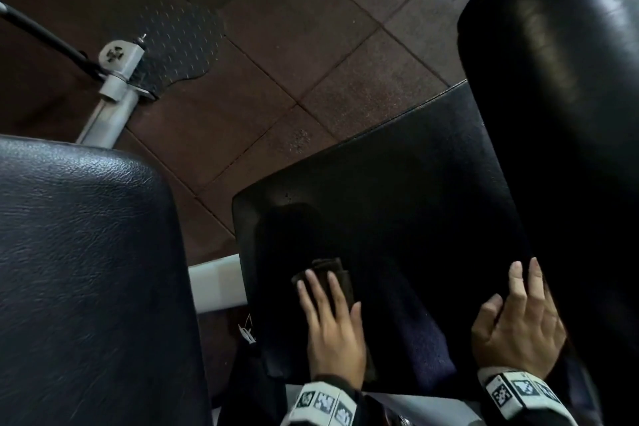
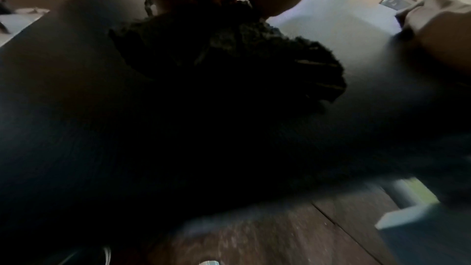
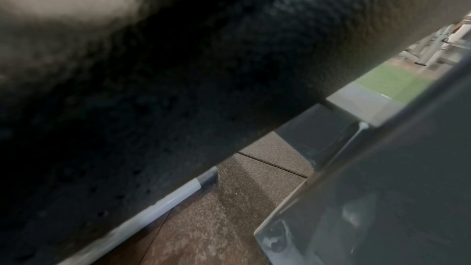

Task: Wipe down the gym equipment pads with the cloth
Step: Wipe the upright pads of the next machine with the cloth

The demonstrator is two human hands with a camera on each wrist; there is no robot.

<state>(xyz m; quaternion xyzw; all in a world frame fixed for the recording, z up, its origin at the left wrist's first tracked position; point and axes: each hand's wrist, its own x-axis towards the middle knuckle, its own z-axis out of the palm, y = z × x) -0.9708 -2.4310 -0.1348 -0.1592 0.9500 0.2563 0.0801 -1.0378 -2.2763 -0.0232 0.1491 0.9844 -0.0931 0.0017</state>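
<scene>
Left hand point(image 1: 333, 332) lies flat, fingers straight, pressing the folded dark cloth point(image 1: 325, 275) onto the flat seat pad point(image 1: 397, 190); right hand point(image 1: 518, 325), fingers loosely extended and holding nothing, rests at that pad's right edge against the upright roller pad point(image 1: 553, 79). Judged mid-wipe: cloth sits near the pad's left edge, with the surface ahead of the fingers unreached. No visible wetness tells which pads are done; the large pad point(image 1: 86, 270) left of the left hand and the roller apparently remain.

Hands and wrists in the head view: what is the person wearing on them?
Both hands are bare, with no gloves or rings visible. The left hand and the right hand each have a pale grey wristband printed with square black-and-white code markers, like little pixel puzzles. Dark sleeves show behind the bands.
</scene>
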